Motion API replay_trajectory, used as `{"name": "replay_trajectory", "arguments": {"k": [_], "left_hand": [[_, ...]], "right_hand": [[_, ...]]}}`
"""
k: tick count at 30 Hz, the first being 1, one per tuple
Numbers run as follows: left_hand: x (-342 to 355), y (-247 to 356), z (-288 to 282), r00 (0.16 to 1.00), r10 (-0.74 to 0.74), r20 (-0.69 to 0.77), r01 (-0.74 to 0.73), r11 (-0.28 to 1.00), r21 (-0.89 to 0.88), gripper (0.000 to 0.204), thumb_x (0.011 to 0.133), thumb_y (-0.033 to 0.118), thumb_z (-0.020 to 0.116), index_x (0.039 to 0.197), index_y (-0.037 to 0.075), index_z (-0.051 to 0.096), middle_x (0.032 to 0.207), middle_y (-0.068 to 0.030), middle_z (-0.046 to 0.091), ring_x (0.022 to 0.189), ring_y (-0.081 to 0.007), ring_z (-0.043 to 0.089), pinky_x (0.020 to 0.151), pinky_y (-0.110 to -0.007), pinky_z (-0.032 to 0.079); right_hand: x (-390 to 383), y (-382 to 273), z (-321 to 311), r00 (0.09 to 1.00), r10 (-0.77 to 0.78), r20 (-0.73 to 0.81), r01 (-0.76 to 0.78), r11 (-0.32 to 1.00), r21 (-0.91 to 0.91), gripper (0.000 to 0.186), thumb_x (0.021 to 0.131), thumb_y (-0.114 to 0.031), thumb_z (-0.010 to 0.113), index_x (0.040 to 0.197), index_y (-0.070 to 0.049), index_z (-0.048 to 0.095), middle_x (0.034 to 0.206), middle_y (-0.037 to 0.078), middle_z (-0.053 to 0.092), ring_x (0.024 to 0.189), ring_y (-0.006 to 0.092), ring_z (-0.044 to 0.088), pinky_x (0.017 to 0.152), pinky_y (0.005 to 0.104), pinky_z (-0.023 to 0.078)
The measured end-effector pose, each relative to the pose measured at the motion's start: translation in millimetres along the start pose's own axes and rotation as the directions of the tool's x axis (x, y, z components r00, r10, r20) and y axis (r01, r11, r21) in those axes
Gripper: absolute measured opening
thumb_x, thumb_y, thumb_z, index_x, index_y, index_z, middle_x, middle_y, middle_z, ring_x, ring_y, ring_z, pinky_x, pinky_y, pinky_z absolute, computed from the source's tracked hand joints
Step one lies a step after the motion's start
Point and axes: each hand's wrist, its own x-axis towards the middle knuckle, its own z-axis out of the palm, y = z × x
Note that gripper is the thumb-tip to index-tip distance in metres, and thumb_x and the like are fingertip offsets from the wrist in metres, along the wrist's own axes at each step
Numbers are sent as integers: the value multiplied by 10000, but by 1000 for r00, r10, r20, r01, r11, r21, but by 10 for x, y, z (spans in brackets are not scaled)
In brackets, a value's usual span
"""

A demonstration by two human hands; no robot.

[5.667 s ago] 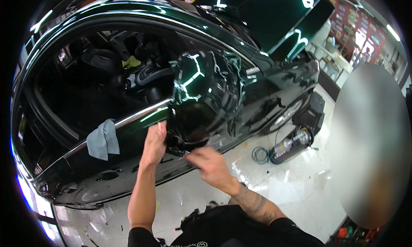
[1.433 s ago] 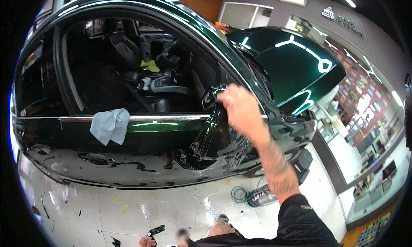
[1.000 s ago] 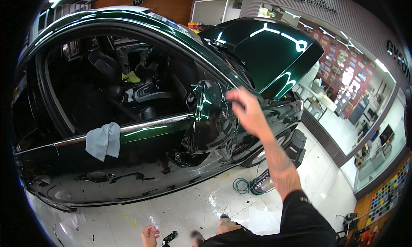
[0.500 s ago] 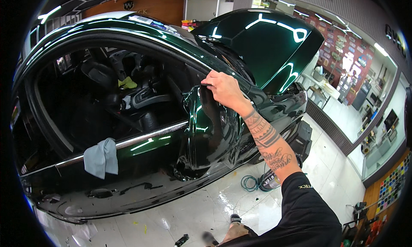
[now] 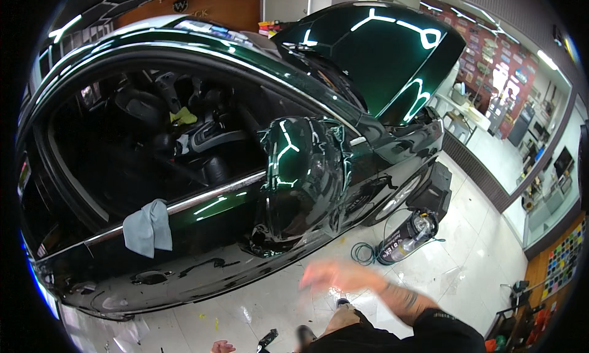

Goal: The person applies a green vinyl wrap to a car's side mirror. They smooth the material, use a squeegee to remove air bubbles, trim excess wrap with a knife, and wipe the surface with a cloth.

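My right hand (image 5: 334, 276), smeared by motion, hangs over the floor in front of the car door and touches nothing I can see. Its finger shape cannot be made out. At the bottom edge only part of my left hand (image 5: 222, 347) shows, its fingers loosely apart and nothing visible in them. Glossy dark green film (image 5: 304, 181) drapes over the side mirror, wrinkled and bunched along its right side and lower edge. A grey-blue cloth (image 5: 148, 229) hangs over the sill of the door (image 5: 202, 255), whose window is down.
The green hood (image 5: 392, 64) stands raised. A dark pump sprayer (image 5: 408, 236) with a coiled hose (image 5: 366, 253) stands on the tiled floor by a black case (image 5: 432, 190) near the front wheel. A yellow-green cloth (image 5: 183, 116) lies inside the car. A small black object (image 5: 268, 339) lies near my feet.
My right hand has left the top of the mirror and dropped down toward me, uncovering the film there. Part of my left hand has come into view at the bottom.
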Motion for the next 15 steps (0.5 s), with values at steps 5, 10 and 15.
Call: {"name": "replay_trajectory", "arguments": {"k": [5, 10, 15], "left_hand": [[-268, 98, -32, 999, 1, -45, -4, 998, -55, 413, 1014, 370, 569, 1258, 39, 601, 1057, -160, 702, 944, -256, 690, 743, -387, 587], [-398, -184, -39, 996, -90, -24, 91, 996, 7, 443, 1008, 411, 569, 1267, 52, 597, 1092, -146, 695, 943, -249, 692, 734, -385, 583], [-574, -714, -45, 989, -141, -46, 130, 973, -192, 469, 1002, 442, 579, 1282, 65, 585, 1078, -142, 692, 938, -264, 693, 724, -390, 582]], "right_hand": [[1180, -676, -1762, 826, -292, -483, 14, 867, -499, 282, 843, 36, 625, 1109, -19, 699, 1073, 132, 683, 1044, 299, 654, 948, 375, 503], [1675, -413, -2080, 920, -283, -269, 8, 703, -711, 287, 833, 2, 632, 1112, -30, 689, 1024, 148, 659, 1003, 332, 634, 861, 391, 513], [438, -246, 486, 951, -57, -305, -105, 867, -488, 133, 871, -139, 586, 952, -38, 615, 872, 140, 582, 833, 311, 569, 690, 490, 472]]}}
